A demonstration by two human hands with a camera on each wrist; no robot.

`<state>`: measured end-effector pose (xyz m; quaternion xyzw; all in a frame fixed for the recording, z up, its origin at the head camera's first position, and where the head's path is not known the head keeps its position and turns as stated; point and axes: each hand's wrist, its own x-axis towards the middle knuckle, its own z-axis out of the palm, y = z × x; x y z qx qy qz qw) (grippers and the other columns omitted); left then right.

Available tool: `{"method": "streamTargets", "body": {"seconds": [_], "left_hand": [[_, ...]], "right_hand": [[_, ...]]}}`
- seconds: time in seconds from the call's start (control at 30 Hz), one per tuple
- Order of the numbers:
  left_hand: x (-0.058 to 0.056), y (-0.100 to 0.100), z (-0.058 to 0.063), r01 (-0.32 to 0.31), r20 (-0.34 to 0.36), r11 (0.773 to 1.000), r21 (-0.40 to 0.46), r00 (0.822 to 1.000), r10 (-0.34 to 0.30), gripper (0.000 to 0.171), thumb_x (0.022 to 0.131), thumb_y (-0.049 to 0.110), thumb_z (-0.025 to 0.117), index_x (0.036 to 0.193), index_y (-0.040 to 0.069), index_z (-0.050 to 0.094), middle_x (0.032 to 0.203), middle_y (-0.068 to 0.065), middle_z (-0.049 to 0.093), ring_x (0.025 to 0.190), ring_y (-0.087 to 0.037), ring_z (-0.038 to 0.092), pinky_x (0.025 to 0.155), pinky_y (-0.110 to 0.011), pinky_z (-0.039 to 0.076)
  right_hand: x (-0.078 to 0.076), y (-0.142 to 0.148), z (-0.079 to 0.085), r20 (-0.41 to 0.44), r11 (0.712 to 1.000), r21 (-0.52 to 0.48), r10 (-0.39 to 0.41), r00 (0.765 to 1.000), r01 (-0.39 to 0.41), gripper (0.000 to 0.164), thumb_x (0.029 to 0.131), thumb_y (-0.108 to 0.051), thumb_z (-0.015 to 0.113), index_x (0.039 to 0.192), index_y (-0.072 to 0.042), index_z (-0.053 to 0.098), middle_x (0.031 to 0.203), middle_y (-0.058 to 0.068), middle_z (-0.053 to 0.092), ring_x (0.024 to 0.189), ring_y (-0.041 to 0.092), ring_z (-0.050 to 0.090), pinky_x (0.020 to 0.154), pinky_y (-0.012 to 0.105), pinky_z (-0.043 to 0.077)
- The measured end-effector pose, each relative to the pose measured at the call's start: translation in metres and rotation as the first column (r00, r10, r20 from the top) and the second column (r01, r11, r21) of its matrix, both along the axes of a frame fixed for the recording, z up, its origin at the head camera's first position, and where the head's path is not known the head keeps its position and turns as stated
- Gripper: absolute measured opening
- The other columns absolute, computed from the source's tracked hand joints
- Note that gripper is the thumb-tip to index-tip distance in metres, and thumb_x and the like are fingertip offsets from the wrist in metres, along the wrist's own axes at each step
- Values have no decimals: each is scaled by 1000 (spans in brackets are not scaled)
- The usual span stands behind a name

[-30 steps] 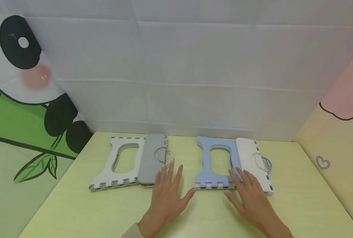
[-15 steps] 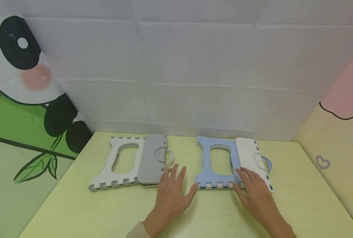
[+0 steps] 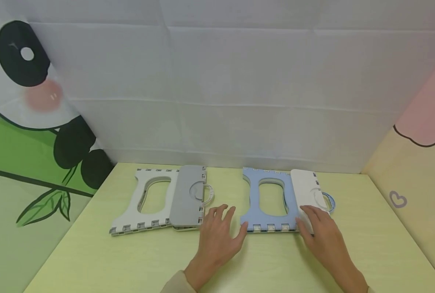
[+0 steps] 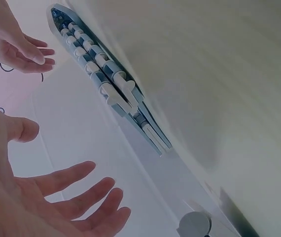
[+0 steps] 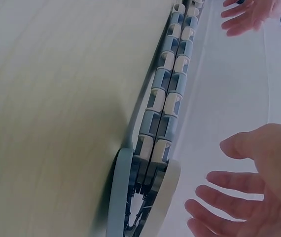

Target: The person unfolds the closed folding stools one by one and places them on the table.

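On the table (image 3: pixel 93 252) I note the blue stool (image 3: pixel 292 195) lying folded flat, with the grey stool (image 3: pixel 184 197), also flat, to its left across a gap. Right hand (image 3: pixel 321 234), fingers parted, is at the blue stool's near right part, contact unclear to me; left hand (image 3: pixel 219 240), fingers likewise spread, is just beside its near left corner. Blue ring (image 3: pixel 331 202) juts from its right side.
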<state>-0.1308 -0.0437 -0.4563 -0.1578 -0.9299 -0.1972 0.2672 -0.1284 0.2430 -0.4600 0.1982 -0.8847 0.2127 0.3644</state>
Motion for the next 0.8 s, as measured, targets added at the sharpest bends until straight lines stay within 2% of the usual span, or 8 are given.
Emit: {"method": "streamTargets", "body": {"seconds": [0.1, 0.17, 0.53, 0.8], "left_hand": [[-1, 2, -1, 1, -34, 1000, 3, 999, -1, 42, 90, 42, 72, 116, 10, 74, 119, -10, 68, 107, -30, 62, 85, -44, 56], [-3, 4, -1, 6, -56, 1000, 3, 998, -5, 40, 89, 41, 74, 114, 10, 75, 117, -9, 69, 106, -29, 62, 84, -43, 56], [-7, 14, -1, 34, -78, 999, 6, 996, -34, 36, 88, 39, 76, 109, 10, 76, 112, -9, 69, 104, -27, 62, 86, -40, 55], [-10, 21, -2, 66, -118, 998, 23, 991, -62, 32, 85, 36, 80, 102, 9, 77, 105, -7, 70, 101, -27, 63, 91, -42, 54]], "right_hand": [[0, 2, 3, 30, 999, -17, -28, 999, 28, 37, 82, -10, 75, 115, 4, 68, 109, 21, 68, 101, 42, 64, 82, 54, 52], [-1, 2, 4, 43, 999, -29, -44, 998, 46, 36, 80, -7, 77, 114, 4, 69, 108, 20, 69, 100, 42, 64, 81, 55, 52], [-6, 10, 6, 126, 987, -64, -139, 982, 148, 31, 82, -4, 79, 111, 4, 70, 107, 22, 70, 100, 45, 64, 78, 59, 52], [-11, 18, 6, 159, 980, -64, -178, 971, 190, 31, 82, -4, 79, 110, 6, 70, 108, 26, 70, 100, 48, 64, 77, 63, 53]]}}
